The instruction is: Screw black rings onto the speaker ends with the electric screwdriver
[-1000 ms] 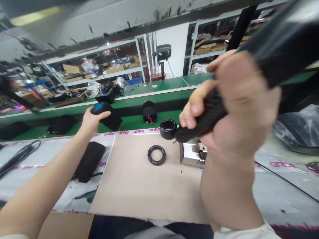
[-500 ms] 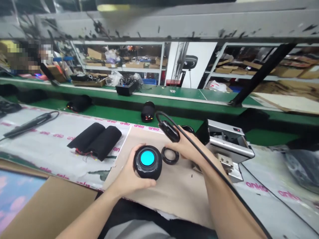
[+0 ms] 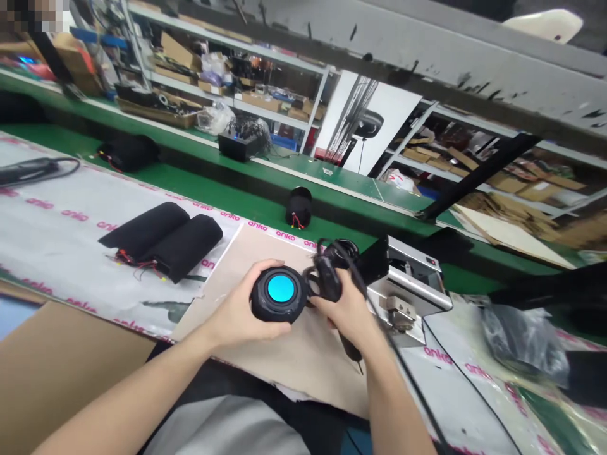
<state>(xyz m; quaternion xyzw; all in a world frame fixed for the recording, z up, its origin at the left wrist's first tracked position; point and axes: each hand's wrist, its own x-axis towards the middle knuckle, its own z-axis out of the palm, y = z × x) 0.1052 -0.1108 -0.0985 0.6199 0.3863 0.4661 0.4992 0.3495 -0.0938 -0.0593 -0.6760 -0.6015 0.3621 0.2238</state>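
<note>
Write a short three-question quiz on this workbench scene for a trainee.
1. Which hand holds the round black unit with the cyan disc?
2. True or false: the two black fabric cylinders lie on the tan board.
3. Fill in the blank: the pink word printed on the plastic sheet reads ____.

Key: 1. Left hand; 2. False; 3. anko

My left hand (image 3: 239, 319): black speaker (image 3: 265, 309), blue top up. My right hand (image 3: 346, 309): corded screwdriver (image 3: 328, 279), just beside it.
</note>
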